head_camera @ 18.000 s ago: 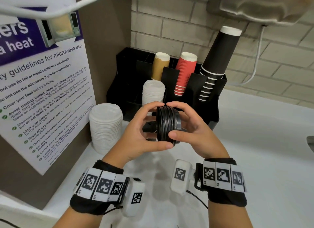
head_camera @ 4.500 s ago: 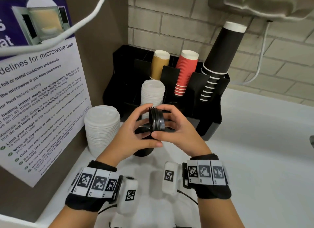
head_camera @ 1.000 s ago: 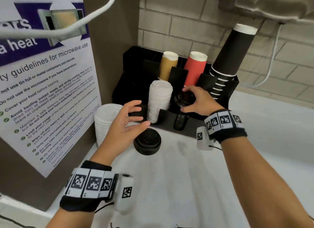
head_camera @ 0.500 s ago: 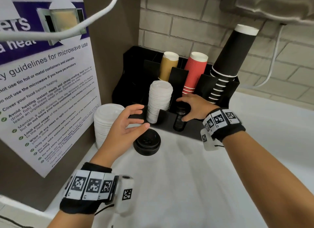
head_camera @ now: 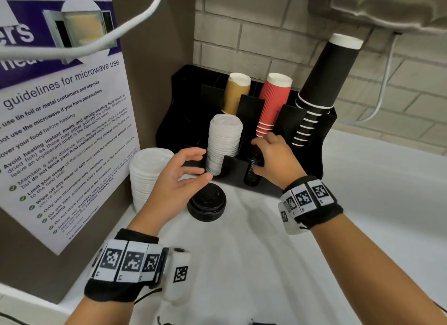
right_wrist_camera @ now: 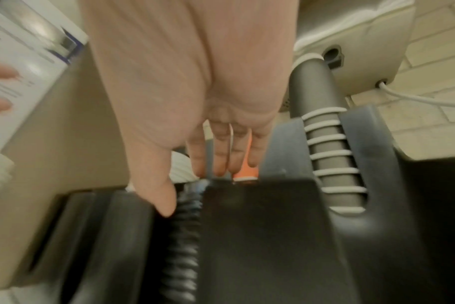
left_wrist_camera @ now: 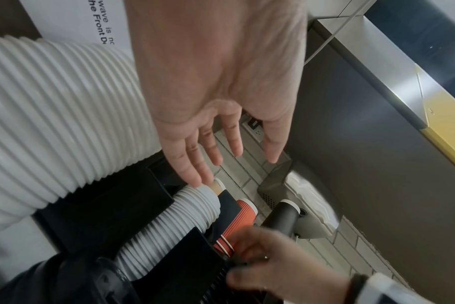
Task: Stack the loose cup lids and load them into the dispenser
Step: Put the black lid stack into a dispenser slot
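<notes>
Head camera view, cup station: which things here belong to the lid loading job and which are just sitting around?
Part of the job:
black lids in the slot, under the right hand
black lids on the counter, below the open left hand
dispenser

Just there:
white lids in the dispenser
white lids by the poster
tan cups
red cups
black cups
poster

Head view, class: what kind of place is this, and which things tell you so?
Probably a workplace kitchenette or break room: a microwave guidelines poster, a black cup dispenser holding paper cups, and stacked white lids on a white counter.
</notes>
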`<state>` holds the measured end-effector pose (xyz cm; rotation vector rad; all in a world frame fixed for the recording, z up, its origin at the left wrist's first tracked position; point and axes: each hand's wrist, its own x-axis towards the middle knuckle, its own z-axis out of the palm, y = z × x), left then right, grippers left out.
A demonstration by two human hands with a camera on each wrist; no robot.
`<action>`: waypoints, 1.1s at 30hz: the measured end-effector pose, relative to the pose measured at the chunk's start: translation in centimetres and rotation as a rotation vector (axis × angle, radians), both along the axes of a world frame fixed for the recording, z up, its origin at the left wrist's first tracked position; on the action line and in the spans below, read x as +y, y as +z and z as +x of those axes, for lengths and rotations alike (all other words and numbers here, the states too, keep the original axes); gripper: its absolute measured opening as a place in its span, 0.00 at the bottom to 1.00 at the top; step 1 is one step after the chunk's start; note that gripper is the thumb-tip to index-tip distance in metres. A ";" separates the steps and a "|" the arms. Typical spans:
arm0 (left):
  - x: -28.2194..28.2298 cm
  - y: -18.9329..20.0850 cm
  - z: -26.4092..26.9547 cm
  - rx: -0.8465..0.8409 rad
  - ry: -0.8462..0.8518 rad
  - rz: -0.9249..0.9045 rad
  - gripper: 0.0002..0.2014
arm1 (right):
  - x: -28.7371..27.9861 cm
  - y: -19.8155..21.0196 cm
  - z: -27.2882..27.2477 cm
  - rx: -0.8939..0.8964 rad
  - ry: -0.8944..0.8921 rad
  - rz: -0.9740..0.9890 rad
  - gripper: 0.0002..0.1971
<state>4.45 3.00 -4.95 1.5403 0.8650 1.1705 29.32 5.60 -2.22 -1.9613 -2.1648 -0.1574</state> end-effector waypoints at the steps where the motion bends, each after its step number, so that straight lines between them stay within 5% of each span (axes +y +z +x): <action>1: 0.1 0.1 -0.1 -0.001 0.006 0.002 0.21 | -0.5 0.1 -0.9 0.078 0.059 0.066 0.27; 3: 0.2 0.2 -0.2 -0.003 0.014 0.006 0.20 | -1.2 0.1 -3.2 0.216 0.211 0.050 0.22; 5: 0.3 0.4 -0.2 -0.008 0.019 0.012 0.19 | -1.5 -1.0 -5.8 0.268 0.309 -0.186 0.24; 9: 0.1 0.7 -0.3 -0.011 0.014 0.032 0.18 | -1.1 -4.1 -8.9 0.089 0.239 -0.605 0.44; 20: -0.3 0.7 -1.0 -0.004 0.023 0.026 0.16 | -0.3 -5.5 -9.0 0.235 0.133 -0.608 0.48; 25: -0.3 0.6 -0.7 -0.031 0.028 0.034 0.16 | -1.8 -3.8 -6.8 0.681 0.156 -0.394 0.38; 29: -0.5 0.0 0.1 0.025 -0.135 -0.031 0.38 | -4.6 -1.8 -6.0 1.145 0.211 -0.297 0.33; 33: -1.0 -0.4 1.2 0.001 -0.309 -0.070 0.48 | -6.8 -0.9 -5.9 1.271 0.281 -0.281 0.35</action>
